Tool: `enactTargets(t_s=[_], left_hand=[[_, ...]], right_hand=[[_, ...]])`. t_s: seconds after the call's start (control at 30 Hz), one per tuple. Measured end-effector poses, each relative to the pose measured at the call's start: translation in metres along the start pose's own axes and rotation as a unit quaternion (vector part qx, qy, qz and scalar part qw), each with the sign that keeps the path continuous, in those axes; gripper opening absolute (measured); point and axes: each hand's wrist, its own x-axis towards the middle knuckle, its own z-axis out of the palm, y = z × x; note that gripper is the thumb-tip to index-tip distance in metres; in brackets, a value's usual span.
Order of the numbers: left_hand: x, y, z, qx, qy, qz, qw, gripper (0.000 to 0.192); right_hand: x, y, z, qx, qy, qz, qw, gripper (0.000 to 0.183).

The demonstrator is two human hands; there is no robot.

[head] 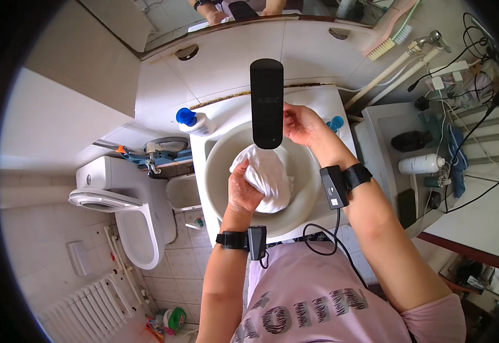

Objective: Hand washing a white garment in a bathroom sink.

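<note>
Over a large pale basin set on the white washstand, my left hand grips a bunched white cloth, thumb on top. The cloth looks wet. My right hand is raised near the basin's far right rim, fingers curled; a black oblong object in front of the camera hides part of the fingertips, so whether they hold anything cannot be told. A white pump bottle with a blue top stands at the washstand's back left corner. A small blue item lies beyond my right wrist.
A white toilet and a small bin are at the left. To the right, a grey washing machine top carries a white bottle, cables and other items. Pipes with a tap and two brushes are at the back right.
</note>
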Motion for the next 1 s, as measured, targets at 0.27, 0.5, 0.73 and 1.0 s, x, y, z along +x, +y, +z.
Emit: enactTargets(t_s=[0.27,0.5,0.73,1.0], left_hand=[[0.021,0.002,0.007,0.020,-0.006,-0.004,1.000,0.033],[0.046,-0.001,0.012,0.043,0.008,-0.001,0.999,0.034],[0.048,-0.015,0.011,0.071,0.076,0.002,0.995,0.040],[0.019,0.003,0.007,0.031,0.045,0.093,0.994,0.042]], right_hand=[[-0.023,0.006,-0.002,0.023,-0.008,-0.029,0.999,0.024],[-0.058,0.040,-0.046,-0.053,0.029,-0.044,0.997,0.017],[-0.055,0.056,-0.060,0.054,0.014,-0.092,0.994,0.023],[-0.015,0.079,-0.028,0.130,-0.086,-0.024,0.987,0.023]])
